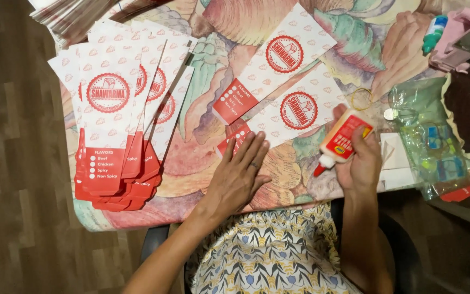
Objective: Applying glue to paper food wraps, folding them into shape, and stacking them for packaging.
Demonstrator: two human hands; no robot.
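Note:
My left hand [239, 174] lies flat, fingers spread, pressing on the red lower end of a white-and-red paper sleeve [295, 111] on the table. A ring is on one finger. My right hand [361, 163] grips a white glue bottle [341, 140] with a red label, tilted so its red nozzle points down and left, just right of the left hand. A second paper sleeve [276, 62] lies just beyond the first, slanted the same way.
A fanned stack of finished sleeves [115, 109] covers the table's left part. The table wears a floral cloth [202, 136]. At the right lie clear plastic bags [436, 147], a rubber band [361, 99], a coin, a glue stick [433, 34] and a pink object.

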